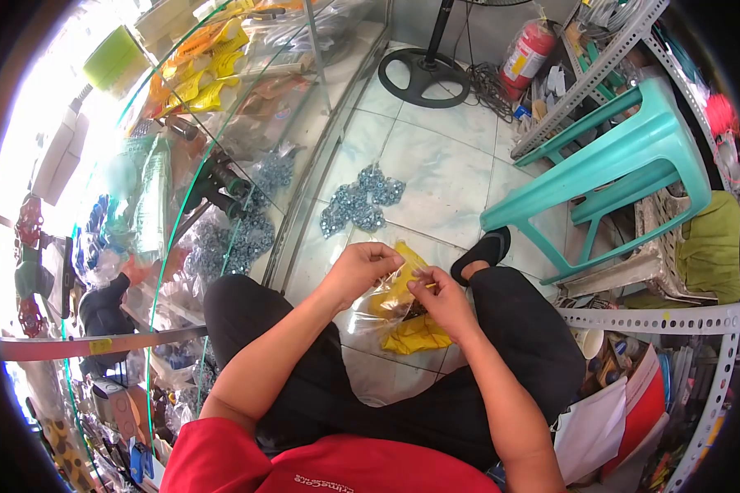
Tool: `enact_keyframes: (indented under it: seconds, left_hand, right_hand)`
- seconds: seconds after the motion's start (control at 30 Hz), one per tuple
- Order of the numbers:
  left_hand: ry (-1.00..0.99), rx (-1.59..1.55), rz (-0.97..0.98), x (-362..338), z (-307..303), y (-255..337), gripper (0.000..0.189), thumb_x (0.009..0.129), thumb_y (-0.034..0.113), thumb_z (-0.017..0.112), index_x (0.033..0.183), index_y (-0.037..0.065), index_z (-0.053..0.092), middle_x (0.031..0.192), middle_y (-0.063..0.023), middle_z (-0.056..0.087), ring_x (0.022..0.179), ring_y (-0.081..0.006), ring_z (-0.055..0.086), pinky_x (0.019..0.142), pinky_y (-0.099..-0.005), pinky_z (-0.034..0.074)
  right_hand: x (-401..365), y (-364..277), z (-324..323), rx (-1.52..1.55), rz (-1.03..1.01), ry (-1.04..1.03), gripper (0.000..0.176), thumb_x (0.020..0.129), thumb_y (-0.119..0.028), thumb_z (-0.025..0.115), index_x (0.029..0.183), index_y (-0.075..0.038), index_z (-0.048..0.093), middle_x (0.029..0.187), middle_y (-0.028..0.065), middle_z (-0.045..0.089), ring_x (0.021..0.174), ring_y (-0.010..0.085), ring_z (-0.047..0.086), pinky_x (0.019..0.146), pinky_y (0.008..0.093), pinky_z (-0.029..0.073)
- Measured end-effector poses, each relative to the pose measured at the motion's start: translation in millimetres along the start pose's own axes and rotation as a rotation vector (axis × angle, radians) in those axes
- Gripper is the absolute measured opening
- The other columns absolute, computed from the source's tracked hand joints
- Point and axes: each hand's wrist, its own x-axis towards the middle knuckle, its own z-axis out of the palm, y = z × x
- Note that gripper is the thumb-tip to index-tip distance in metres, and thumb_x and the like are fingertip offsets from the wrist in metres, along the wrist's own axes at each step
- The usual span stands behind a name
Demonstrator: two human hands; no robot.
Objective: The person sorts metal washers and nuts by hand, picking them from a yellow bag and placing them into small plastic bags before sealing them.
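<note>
My left hand pinches the upper left edge of a clear plastic bag between thumb and fingers. On the bag's right side, my right hand is closed on its upper edge. Yellow packaging shows through and below the plastic, between my knees, with something dark near its middle that is too small to tell. Beyond my hands, small clear bags of bluish metal pieces lie in a cluster on the tiled floor.
A glass display case with packed goods runs along the left. At the right stands a turquoise plastic stool beside metal shelving. A black fan base and a red fire extinguisher are at the back.
</note>
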Motion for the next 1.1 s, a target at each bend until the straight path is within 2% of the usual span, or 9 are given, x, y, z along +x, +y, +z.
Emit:
enact_keyframes:
  seconds: [0.1,0.2,0.4,0.57,0.77,0.87,0.97,1.1]
  left_hand:
    - [-0.012,0.064,0.01,-4,3,5,0.014,0.088,0.02,0.069,0.087,0.006,0.067,0.075,0.0019,0.062,0.066,-0.0055,0.054,0.06,-0.0219,0.042]
    - [-0.047,0.122,0.03,-6,5,7,0.015,0.086,0.019,0.07,0.083,0.006,0.064,0.074,0.0017,0.062,0.066,-0.0056,0.054,0.059,-0.0216,0.042]
    - [-0.107,0.173,0.042,-7,10,8,0.016,0.084,0.015,0.072,0.082,0.005,0.059,0.074,0.0,0.062,0.069,-0.0064,0.056,0.06,-0.0219,0.043]
    - [-0.102,0.071,0.114,-4,11,0,0.016,0.085,0.009,0.071,0.093,0.003,0.059,0.081,-0.0033,0.066,0.074,-0.0074,0.059,0.064,-0.022,0.045]
    - [-0.116,0.095,0.069,-6,11,7,0.024,0.084,0.004,0.07,0.104,-0.002,0.058,0.085,-0.0075,0.069,0.076,-0.0084,0.061,0.068,-0.0231,0.048]
    - [-0.077,0.074,0.145,-4,11,0,0.022,0.083,0.003,0.071,0.1,-0.001,0.058,0.082,-0.0071,0.069,0.075,-0.0086,0.062,0.069,-0.0233,0.049]
    - [-0.032,0.18,0.178,-5,11,2,0.019,0.081,0.002,0.071,0.094,-0.001,0.058,0.08,-0.0065,0.068,0.075,-0.0083,0.063,0.069,-0.0229,0.049]
    - [-0.017,0.21,0.168,-6,14,2,0.019,0.078,0.003,0.074,0.087,0.001,0.057,0.076,-0.003,0.065,0.072,-0.0071,0.06,0.065,-0.0224,0.048]
  right_hand:
    - [0,-2,1,0.033,-0.046,0.074,0.04,0.089,-0.026,0.067,0.116,0.002,0.059,0.102,0.0074,0.062,0.084,0.0144,0.059,0.075,0.0282,0.049]
    - [0,-9,-2,0.147,-0.036,0.067,0.04,0.09,-0.026,0.066,0.118,0.001,0.058,0.112,0.0096,0.062,0.094,0.0159,0.059,0.081,0.0285,0.049]
    - [-2,-10,-3,0.248,-0.079,-0.01,0.04,0.092,-0.025,0.064,0.122,0.001,0.057,0.114,0.0096,0.062,0.098,0.0155,0.06,0.084,0.0278,0.048]
    - [-1,-9,-1,0.318,-0.044,-0.029,0.038,0.092,-0.023,0.063,0.121,0.001,0.058,0.108,0.0087,0.064,0.092,0.0133,0.061,0.08,0.0262,0.048]
    - [-2,-15,-6,0.239,-0.066,-0.01,0.03,0.092,-0.02,0.063,0.113,0.002,0.063,0.095,0.006,0.067,0.085,0.0103,0.061,0.075,0.0238,0.047]
    - [-3,-15,-5,0.226,-0.062,0.005,0.028,0.091,-0.019,0.065,0.11,0.001,0.064,0.094,0.0053,0.067,0.083,0.0096,0.06,0.073,0.0234,0.047]
    - [-3,-15,-4,0.23,-0.052,0.028,0.027,0.09,-0.018,0.066,0.109,0.001,0.065,0.093,0.0051,0.067,0.08,0.0092,0.059,0.072,0.0232,0.046]
    - [-3,-16,-5,0.234,-0.047,0.036,0.027,0.089,-0.016,0.066,0.109,0.001,0.065,0.092,0.005,0.067,0.079,0.0087,0.058,0.071,0.0229,0.046]
